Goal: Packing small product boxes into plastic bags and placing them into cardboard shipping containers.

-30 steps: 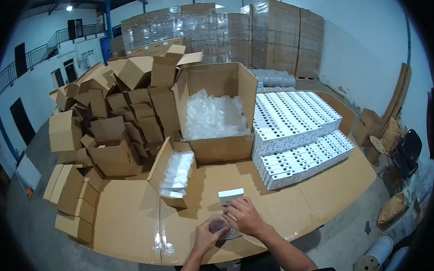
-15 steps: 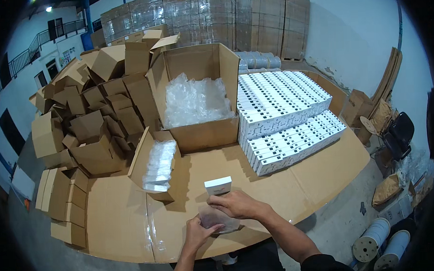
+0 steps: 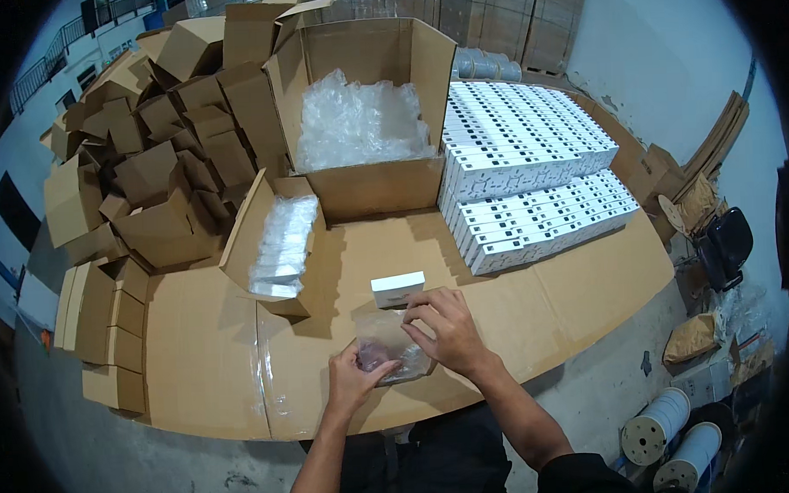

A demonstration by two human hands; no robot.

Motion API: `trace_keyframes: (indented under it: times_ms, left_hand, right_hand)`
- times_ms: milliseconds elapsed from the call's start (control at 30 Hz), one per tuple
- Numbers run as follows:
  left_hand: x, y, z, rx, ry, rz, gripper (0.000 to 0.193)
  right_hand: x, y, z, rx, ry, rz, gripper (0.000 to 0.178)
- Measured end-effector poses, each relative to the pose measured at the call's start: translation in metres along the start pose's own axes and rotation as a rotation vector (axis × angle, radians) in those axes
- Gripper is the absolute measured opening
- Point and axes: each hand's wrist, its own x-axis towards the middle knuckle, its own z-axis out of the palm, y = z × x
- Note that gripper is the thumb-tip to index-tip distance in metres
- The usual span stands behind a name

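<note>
My left hand [image 3: 353,377] grips a clear plastic bag [image 3: 388,349] at its lower left, thumb across the front. With curled fingers, my right hand [image 3: 445,329] pinches the bag's upper right edge. Just beyond the bag, a small white box [image 3: 398,289] rests on the cardboard-covered table [image 3: 348,413], touched by neither hand. Farther left, a narrow open carton [image 3: 288,307] contains a row of white boxes wrapped in clear plastic [image 3: 283,250].
Behind the narrow carton stands a large open carton [image 3: 375,191] with clear plastic bags [image 3: 360,117]. Stacked white boxes [image 3: 531,168] cover the table's right side. Many empty brown cartons [image 3: 163,202] pile up at left. Wire spools [image 3: 657,424] lie on the floor at right.
My right hand has moved from beside the white box to the bag's upper right edge. The bag is spread flatter now. The view has tilted downward.
</note>
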Motion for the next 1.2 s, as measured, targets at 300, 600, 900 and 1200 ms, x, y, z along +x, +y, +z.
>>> trace_keyframes:
  times_ms: [300,600,900,1200]
  left_hand:
    - [-0.005,0.001,0.0,-0.009,-0.006,-0.028,0.035]
    - [-0.004,-0.001,0.003,-0.03,0.017,-0.004,0.034]
    - [-0.004,-0.006,0.004,-0.098,0.036,0.012,0.033]
    - [-0.002,-0.007,0.004,-0.074,0.003,-0.012,0.032]
  right_hand:
    - [-0.002,-0.006,-0.004,0.03,-0.02,0.063,0.033]
    - [-0.006,-0.007,-0.006,-0.026,-0.054,0.093,0.028]
    - [-0.01,-0.004,-0.004,0.054,-0.042,0.008,0.021]
    - [0.01,-0.005,-0.017,0.332,-0.441,0.246,0.024]
